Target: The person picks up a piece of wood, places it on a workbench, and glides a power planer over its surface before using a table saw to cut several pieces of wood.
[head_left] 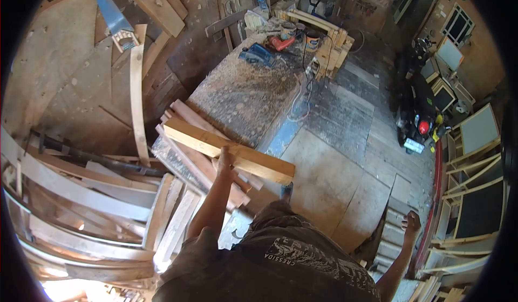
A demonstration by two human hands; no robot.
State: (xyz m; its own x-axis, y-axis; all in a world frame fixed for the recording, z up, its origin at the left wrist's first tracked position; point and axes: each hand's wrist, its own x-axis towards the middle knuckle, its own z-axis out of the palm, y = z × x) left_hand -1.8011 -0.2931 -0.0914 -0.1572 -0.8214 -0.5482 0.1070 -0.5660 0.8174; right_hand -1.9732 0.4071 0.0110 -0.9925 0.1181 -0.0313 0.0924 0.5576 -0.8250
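My left hand (225, 161) is closed around a thick, pale yellow wooden beam (261, 163) near its middle. The beam slants from the workbench's near corner toward my front, its far end over several reddish boards (194, 164). My right hand (411, 224) hangs out to the side, away from the beam, with slightly curled fingers apart and nothing visible in them. Ahead of the beam stretches the dusty workbench (226, 91).
On the bench's far part are a blue power planer (257, 55), a red power tool (281, 43) and cans (312, 41). Stacked lumber (86, 194) fills the left. A handsaw (110, 10) hangs on the wall. A motorcycle (418, 107) and wooden frames (469, 180) stand right.
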